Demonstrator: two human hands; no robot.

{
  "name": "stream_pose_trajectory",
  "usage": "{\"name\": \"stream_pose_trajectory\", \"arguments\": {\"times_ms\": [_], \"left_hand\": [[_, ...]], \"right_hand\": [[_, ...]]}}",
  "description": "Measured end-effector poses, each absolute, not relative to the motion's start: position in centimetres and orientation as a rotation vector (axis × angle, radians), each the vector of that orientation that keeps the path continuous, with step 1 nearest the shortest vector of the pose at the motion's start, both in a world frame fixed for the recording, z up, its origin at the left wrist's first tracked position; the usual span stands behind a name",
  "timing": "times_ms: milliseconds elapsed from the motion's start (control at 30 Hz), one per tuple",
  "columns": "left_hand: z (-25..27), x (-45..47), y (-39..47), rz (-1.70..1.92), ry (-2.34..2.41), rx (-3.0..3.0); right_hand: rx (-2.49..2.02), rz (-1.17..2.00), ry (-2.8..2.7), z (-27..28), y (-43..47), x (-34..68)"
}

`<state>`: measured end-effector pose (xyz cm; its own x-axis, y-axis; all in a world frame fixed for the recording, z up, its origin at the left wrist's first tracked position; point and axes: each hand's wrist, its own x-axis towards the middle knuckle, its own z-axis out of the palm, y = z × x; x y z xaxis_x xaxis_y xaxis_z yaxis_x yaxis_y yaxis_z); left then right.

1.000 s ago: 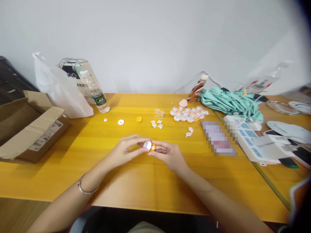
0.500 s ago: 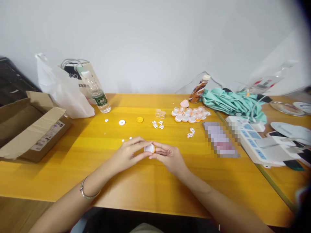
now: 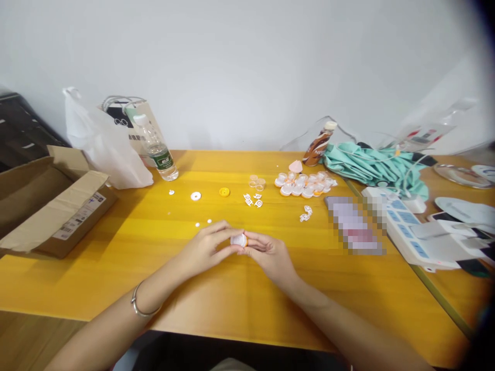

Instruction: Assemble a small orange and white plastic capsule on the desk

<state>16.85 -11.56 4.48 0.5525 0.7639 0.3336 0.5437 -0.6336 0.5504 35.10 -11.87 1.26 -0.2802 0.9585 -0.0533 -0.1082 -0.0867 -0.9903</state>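
My left hand [image 3: 207, 247] and my right hand [image 3: 268, 253] meet over the middle of the yellow table [image 3: 116, 268]. Together they pinch a small round white-and-orange plastic piece [image 3: 238, 240] between their fingertips, its white face turned up. A silver bangle sits on my left wrist. Beyond the hands lie a white disc [image 3: 195, 196], a yellow disc [image 3: 224, 192], small white cut-out bits [image 3: 252, 200], clear little cups [image 3: 257, 182] and a cluster of finished white-and-orange pieces [image 3: 305, 184].
An open cardboard box [image 3: 50, 201] stands at the left edge. A white plastic bag [image 3: 104, 149] and a water bottle [image 3: 158, 152] sit at the back left. A brown drink bottle [image 3: 317, 144], teal cloth [image 3: 371, 165], white power strip [image 3: 417, 237] and plates crowd the right.
The round piece has turned between my fingers, so less orange shows and the white face is up. My hands stay together; the view has drifted slightly.
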Motion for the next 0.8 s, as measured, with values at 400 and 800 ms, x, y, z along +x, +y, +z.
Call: {"name": "stream_pose_trajectory", "arguments": {"times_ms": [400,800], "left_hand": [[3.8,16.3,-10.4,0.746,0.956,2.262],[1.1,17.4,-10.3,0.843,0.969,2.361]], "right_hand": [[-1.001,1.706,-1.164,0.1,-10.5,35.2],[-1.033,1.648,-1.304,-1.3,-9.5,35.6]]}}
